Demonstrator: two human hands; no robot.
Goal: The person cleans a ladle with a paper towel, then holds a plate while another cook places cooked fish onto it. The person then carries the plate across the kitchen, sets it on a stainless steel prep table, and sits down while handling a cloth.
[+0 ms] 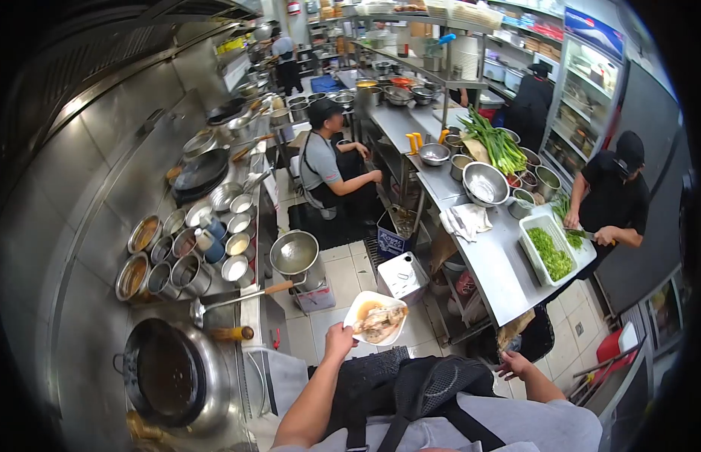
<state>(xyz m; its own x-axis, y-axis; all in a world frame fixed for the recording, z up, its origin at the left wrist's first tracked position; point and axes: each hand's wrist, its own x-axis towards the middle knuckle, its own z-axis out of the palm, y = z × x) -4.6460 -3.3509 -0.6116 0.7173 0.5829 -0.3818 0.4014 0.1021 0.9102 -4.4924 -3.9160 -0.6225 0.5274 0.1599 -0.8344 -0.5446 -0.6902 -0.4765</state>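
My left hand (pixel 340 343) grips the near left edge of a white bowl (pixel 399 331), held out in front of my body. A pale, browned piece of cooked meat or fish (pixel 379 322) lies in it with some orange-brown liquid. My right hand (pixel 514 365) is low on the right with its fingers apart, and I see nothing held in it. Just beyond it is a black bin (pixel 542 339), with a crumpled brown piece (pixel 515 330) at its left side that I cannot identify.
A wok (pixel 166 373) and a long-handled ladle (pixel 237 300) are on the left, near several metal pots. A large pot (pixel 296 258) stands in the aisle near a seated person (pixel 332 162). On the right counter (pixel 490 260), another person (pixel 618 188) cuts greens beside a white basket (pixel 527 239).
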